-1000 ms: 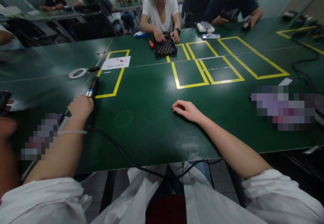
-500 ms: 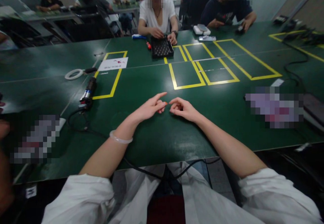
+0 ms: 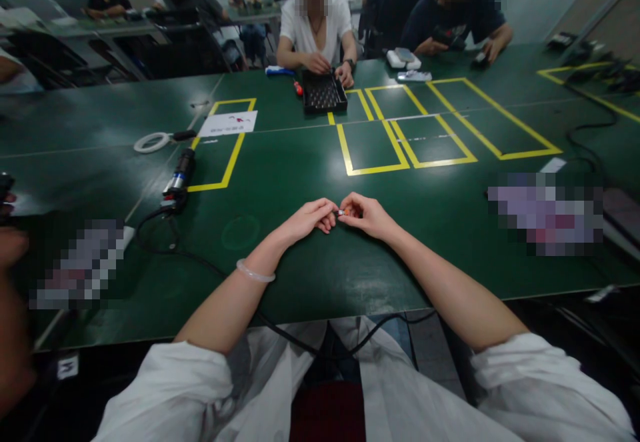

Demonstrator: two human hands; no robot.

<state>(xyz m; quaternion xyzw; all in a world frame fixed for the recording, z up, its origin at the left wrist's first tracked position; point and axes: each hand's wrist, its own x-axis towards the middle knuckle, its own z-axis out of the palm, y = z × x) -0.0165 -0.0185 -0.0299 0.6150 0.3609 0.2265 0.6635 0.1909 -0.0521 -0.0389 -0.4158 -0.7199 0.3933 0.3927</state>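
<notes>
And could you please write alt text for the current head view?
The wearer's left hand and right hand meet over a green table, with a small item between them too tiny to identify. A corded tool lies to the left; opposite, someone in white works at a black tray.

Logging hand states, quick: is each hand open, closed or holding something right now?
Left hand: at a small piece; open or closed cannot be told.
Right hand: closed on that small piece, too tiny to identify.

The left hand (image 3: pixel 311 221), earlier gripping the corded tool (image 3: pixel 179 175), now lies well right of that tool, fingertips at a small object (image 3: pixel 342 213) newly visible in the right hand (image 3: pixel 371 217).
</notes>
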